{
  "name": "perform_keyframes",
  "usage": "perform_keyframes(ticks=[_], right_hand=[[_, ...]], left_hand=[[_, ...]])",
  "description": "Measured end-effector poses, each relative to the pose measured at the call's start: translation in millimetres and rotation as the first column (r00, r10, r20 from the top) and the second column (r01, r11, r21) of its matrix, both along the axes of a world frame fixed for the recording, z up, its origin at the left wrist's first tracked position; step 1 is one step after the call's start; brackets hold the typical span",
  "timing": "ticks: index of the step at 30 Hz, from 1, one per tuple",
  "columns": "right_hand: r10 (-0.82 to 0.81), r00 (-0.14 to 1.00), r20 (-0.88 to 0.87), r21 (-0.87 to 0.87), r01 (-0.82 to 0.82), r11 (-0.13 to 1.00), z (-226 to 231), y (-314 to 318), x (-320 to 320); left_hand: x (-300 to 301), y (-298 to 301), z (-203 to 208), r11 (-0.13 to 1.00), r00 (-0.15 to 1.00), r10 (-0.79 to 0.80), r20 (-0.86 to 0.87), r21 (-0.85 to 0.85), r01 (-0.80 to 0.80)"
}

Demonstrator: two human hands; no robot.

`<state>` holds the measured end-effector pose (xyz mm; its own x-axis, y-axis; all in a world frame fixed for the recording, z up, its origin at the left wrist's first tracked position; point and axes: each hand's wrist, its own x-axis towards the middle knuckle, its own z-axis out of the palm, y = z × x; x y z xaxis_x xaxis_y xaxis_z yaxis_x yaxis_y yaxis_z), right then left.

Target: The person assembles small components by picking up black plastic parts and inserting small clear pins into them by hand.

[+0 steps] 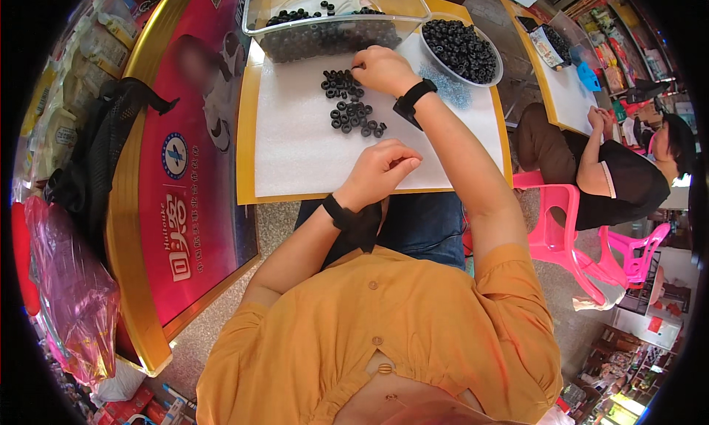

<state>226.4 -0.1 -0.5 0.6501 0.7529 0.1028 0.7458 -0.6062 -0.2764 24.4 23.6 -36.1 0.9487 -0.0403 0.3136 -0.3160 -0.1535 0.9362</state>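
Note:
Small black ring-shaped pieces [351, 118] lie in a loose pile on the white sheet [292, 148] covering the table. At the far end of this pile is my right hand [384, 69], its fingers bent down and pinched together by the rings; whatever the fingertips hold is hidden. My left hand [379, 175] hovers near the table's front edge, closer to me than the pile. Its fingers are curled in with the thumb against them, and I cannot make out anything inside. Both wrists wear black bands.
Behind the pile stands a clear plastic bin [336, 26] of black rings. A round bowl [461, 52] heaped with them is at the far right, beside small clear bluish bits [450, 89]. A pink-sided counter [185, 152] stands left. Right, a person sits at another table [565, 100] near pink chairs [554, 222].

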Motion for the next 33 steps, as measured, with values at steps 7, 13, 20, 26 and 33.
perform_keyframes(ticks=[7,13,20,26,33], right_hand=[[-0.050,0.868,-0.494,0.294,0.221,0.930,10,-27,-17],[0.324,0.178,-0.929,0.369,0.495,0.787,4,-107,-67],[0.392,-0.008,-0.920,0.307,0.608,0.732,-4,-135,-120],[0.300,0.203,-0.932,0.361,0.583,0.728,0,-141,-128],[0.414,0.052,-0.909,0.342,0.660,0.668,-3,-148,-129]], left_hand=[[2,2,-9,0.990,0.992,0.099,0.074,-0.112,-0.091],[1,-2,-7,0.835,0.966,0.212,-0.150,-0.486,-0.259],[3,-5,-16,0.906,0.965,0.259,0.048,-0.359,-0.225],[3,-4,-14,0.932,0.951,0.308,-0.020,-0.194,-0.306],[-3,-4,-7,0.966,0.977,0.206,0.046,-0.169,-0.196]])
